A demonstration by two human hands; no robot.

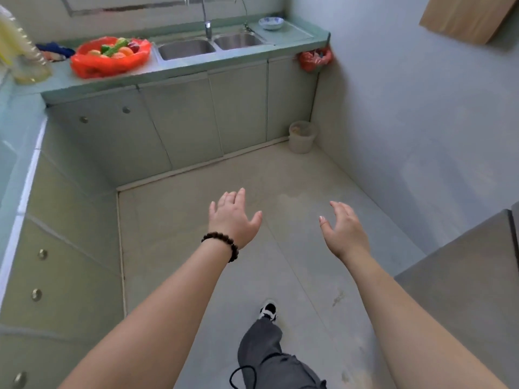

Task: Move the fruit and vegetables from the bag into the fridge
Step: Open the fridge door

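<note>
A red plastic bag (92,67) lies open on the far countertop, left of the sink. Inside it sit several fruits and vegetables (118,49): green, orange and dark red pieces. The grey fridge (471,279) shows its top and side at the right edge, door not seen open. My left hand (233,217), with a dark bead bracelet at the wrist, is stretched out over the floor, fingers spread and empty. My right hand (344,228) hangs beside it, fingers relaxed, holding nothing. Both hands are far from the bag.
A double steel sink (210,46) with a tap lies right of the bag. A bowl (271,23) stands on the counter's right end, a second red bag (314,58) hangs off its corner, a pale bin (302,136) below. A large bottle (21,51) at far left.
</note>
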